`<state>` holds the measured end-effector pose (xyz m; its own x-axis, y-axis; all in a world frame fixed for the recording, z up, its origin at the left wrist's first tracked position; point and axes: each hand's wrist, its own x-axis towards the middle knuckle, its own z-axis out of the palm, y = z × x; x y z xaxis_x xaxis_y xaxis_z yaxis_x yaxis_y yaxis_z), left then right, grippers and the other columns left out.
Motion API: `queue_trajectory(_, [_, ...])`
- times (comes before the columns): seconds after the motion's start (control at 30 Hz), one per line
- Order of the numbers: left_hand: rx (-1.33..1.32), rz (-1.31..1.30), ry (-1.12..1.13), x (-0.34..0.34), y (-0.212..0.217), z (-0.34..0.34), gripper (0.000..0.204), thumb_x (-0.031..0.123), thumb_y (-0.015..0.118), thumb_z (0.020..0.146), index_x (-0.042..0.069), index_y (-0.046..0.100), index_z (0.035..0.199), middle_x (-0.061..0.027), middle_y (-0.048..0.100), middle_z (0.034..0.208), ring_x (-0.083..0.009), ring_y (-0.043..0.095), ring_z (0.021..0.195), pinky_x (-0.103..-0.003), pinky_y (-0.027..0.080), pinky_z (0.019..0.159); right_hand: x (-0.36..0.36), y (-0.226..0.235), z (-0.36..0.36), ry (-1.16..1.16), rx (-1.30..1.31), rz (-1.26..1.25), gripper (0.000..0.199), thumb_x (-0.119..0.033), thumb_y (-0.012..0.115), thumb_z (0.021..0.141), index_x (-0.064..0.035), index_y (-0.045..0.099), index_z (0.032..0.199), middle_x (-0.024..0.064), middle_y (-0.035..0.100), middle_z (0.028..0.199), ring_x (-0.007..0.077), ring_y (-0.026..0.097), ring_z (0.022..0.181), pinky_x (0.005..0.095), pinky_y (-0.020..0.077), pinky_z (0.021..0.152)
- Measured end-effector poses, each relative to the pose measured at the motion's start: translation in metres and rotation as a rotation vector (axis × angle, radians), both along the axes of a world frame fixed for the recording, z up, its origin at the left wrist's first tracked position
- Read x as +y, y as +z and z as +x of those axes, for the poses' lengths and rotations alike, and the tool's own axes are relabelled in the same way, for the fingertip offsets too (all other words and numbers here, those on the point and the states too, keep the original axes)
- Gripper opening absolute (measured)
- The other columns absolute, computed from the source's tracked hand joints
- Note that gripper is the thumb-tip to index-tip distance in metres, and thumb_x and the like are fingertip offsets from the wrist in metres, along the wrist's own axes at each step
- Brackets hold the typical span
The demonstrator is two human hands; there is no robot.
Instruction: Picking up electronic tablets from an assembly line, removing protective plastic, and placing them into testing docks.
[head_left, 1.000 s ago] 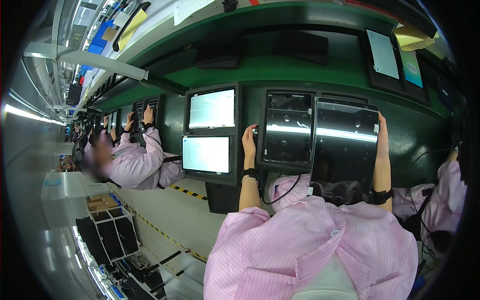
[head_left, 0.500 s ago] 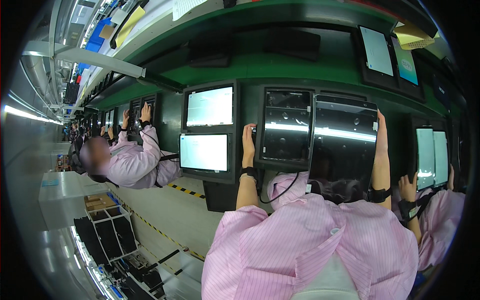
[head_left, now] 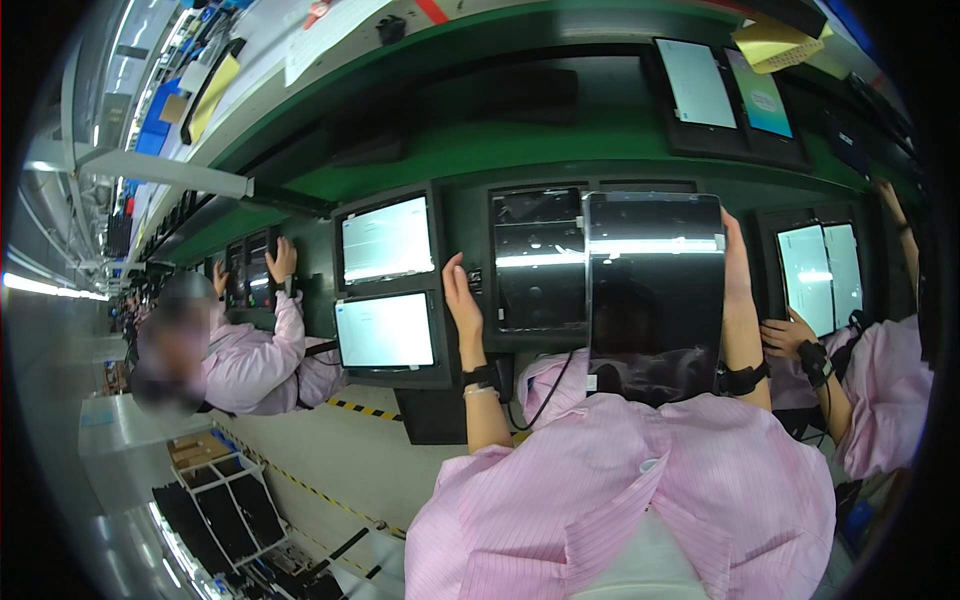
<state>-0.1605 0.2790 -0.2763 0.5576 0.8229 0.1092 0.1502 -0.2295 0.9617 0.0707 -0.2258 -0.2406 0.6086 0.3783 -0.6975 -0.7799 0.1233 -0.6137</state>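
Dark tablet [head_left: 655, 290] is up off the worktop [head_left: 600, 150], mid-frame just toward one o'clock, standing tilted in front of the pink shirt [head_left: 520, 500]. Right hand [head_left: 733, 250] grasps it by the long edge at its three o'clock side, nearer the top; fingers behind are hidden, so can't tell how far they wrap. Left hand [head_left: 463, 300] is at nine o'clock from it, fingers loosely straight, holding nothing visible, just beside the black tray [head_left: 535, 339]. Tray sits at ten o'clock from the held one and carries a second tablet [head_left: 540, 262], screen dark. Handling, my read: thin flat slab, stiff, light to moderate weight but wide, so a single side hold lets it twist about that edge. Front looks like glossy glass, hard streak of glare across it: expect slippery, prone to smudges, fragile at corners and on any knock. Best hold: both long edges, three and nine o'clock, around mid-height, fingers flat behind, thumbs off the glass. Avoid pinching at the white tabs [head_left: 720, 243] near two and seven o'clock; they may peel. Can't tell whether the six o'clock edge touches the shirt. Watch the black cord [head_left: 553, 392] off its seven o'clock corner; it could snag.
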Motion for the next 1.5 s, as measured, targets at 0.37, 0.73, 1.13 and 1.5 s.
queue_trajectory(0.37, [-0.123,-0.113,-0.350,-0.038,0.074,0.035,0.047,0.035,0.026,0.098,-0.001,0.050,0.117,-0.0133,0.049,0.124,-0.0226,0.038,0.125,-0.034,0.024,0.106,0.209,0.058,0.000,-0.169,-0.192,0.322,0.045,-0.041,0.040,0.092,-0.0044,0.052,0.115,0.0083,0.054,0.111,0.0202,0.053,0.101,0.0325,0.0432,0.089])
queue_trajectory(0.73, [-0.106,-0.495,-0.685,-0.064,0.098,0.044,0.064,0.050,0.018,0.095,-0.001,0.049,0.117,-0.0152,0.056,0.115,-0.0234,0.052,0.110,-0.035,0.036,0.096,0.205,0.084,-0.005,-0.166,-0.137,0.301,0.036,-0.038,0.044,0.089,-0.0073,0.058,0.102,0.0040,0.058,0.098,0.0168,0.056,0.091,0.0336,0.0457,0.086])
queue_trajectory(1.13, [-0.036,-0.482,-0.877,-0.108,0.133,0.052,0.066,0.051,0.024,0.095,-0.006,0.047,0.120,-0.0152,0.055,0.116,-0.0221,0.051,0.107,-0.033,0.035,0.095,0.202,0.102,-0.015,-0.233,0.006,0.345,0.039,-0.042,0.045,0.089,-0.0084,0.061,0.100,0.0018,0.063,0.085,0.0107,0.061,0.072,0.0230,0.0498,0.059])
queue_trajectory(1.5, [0.044,-0.454,-0.777,-0.110,0.128,0.049,0.064,0.048,0.025,0.095,-0.004,0.040,0.129,-0.0173,0.051,0.122,-0.0246,0.047,0.114,-0.035,0.032,0.098,0.203,0.095,-0.010,-0.217,0.041,0.399,0.038,-0.041,0.046,0.088,-0.0075,0.062,0.098,0.0028,0.064,0.081,0.0122,0.062,0.068,0.0237,0.0504,0.058])
